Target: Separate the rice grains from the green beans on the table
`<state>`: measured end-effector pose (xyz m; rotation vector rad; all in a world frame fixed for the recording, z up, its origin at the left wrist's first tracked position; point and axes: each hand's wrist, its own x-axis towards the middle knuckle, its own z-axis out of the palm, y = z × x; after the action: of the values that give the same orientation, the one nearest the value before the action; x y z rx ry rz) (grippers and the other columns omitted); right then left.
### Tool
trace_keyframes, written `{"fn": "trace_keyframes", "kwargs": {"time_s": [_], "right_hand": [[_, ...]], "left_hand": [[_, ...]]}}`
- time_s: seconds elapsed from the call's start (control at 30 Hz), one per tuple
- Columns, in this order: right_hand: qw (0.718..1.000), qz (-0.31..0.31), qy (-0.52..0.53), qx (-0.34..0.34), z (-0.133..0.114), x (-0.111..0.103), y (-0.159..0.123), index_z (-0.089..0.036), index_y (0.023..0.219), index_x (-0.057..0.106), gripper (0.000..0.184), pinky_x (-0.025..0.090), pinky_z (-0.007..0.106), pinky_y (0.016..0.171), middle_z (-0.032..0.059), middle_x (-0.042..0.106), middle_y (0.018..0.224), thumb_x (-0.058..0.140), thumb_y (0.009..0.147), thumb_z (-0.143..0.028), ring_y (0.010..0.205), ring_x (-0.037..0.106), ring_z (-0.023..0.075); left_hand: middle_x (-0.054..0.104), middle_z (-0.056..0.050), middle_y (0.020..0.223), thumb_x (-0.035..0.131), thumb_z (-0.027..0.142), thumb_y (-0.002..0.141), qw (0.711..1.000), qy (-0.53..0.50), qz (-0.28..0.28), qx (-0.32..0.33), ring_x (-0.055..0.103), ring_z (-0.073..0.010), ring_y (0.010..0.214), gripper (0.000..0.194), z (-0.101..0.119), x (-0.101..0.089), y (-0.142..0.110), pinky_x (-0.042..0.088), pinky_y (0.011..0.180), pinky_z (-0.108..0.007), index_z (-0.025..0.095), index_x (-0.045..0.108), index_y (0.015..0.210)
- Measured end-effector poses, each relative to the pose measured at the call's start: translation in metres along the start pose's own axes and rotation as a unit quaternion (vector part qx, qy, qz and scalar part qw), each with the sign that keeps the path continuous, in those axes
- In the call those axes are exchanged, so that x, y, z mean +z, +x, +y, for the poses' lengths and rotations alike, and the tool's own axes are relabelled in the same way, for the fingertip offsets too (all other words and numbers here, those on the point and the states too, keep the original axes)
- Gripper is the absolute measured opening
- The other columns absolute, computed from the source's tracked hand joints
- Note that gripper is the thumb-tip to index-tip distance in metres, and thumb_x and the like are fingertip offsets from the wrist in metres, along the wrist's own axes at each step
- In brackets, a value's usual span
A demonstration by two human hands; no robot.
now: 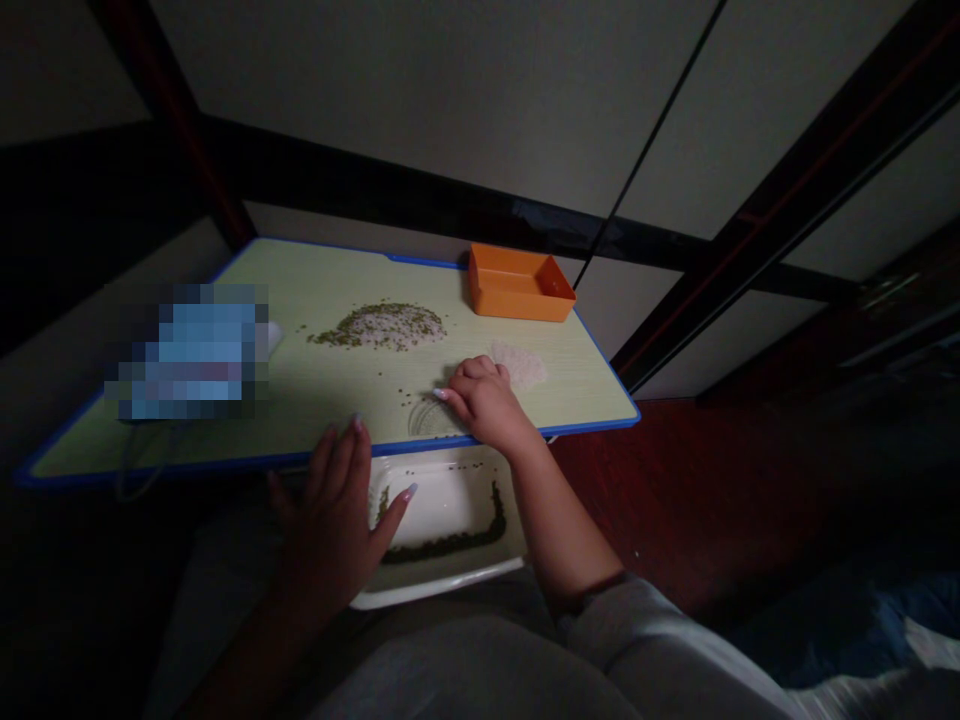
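My right hand (484, 400) rests on the table with its fingers curled and thumb close in; whatever lies under them is hidden. Just beyond its fingertips spreads a patch of white grains (523, 365), like rice. Beside the thumb is a clear round shape (431, 416), perhaps a shallow dish, with a few green beans near it. My left hand (334, 510) has its fingers apart at the table's front edge, over the left side of a white tub (442, 590). Small green beans (450, 545) line the tub's inside edges. Farther back lies a mixed heap of green beans and white grains (390, 325).
An orange open box (521, 303) stands at the table's back right. A blurred blue item (191, 350) sits at the left. The pale table (315, 390) has a blue rim. Cabinet panels (450, 90) rise behind, and dark red floor (637, 500) shows at right.
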<state>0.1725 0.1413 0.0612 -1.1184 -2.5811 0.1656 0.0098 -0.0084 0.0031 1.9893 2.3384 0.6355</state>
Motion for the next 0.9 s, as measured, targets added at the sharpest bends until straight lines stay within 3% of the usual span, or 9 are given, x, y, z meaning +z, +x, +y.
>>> {"fn": "trace_keyframes", "kwargs": {"time_s": [0.9], "right_hand": [[0.998,0.052,0.036,-0.026,0.0027,0.0015,-0.0038,-0.018,0.087,0.069,0.032,0.03,0.034,0.086,0.0068,0.063,0.097,0.05,0.1,-0.04,0.101,0.048,0.0208]], "left_hand": [[0.029,-0.018,0.161,0.028,0.05,0.094,1.0,0.006,-0.006,-0.002,0.016,-0.0323,0.152,0.075,-0.0005,-0.0003,-0.0002,0.006,0.116,-0.072,0.015,0.005,0.156]]}}
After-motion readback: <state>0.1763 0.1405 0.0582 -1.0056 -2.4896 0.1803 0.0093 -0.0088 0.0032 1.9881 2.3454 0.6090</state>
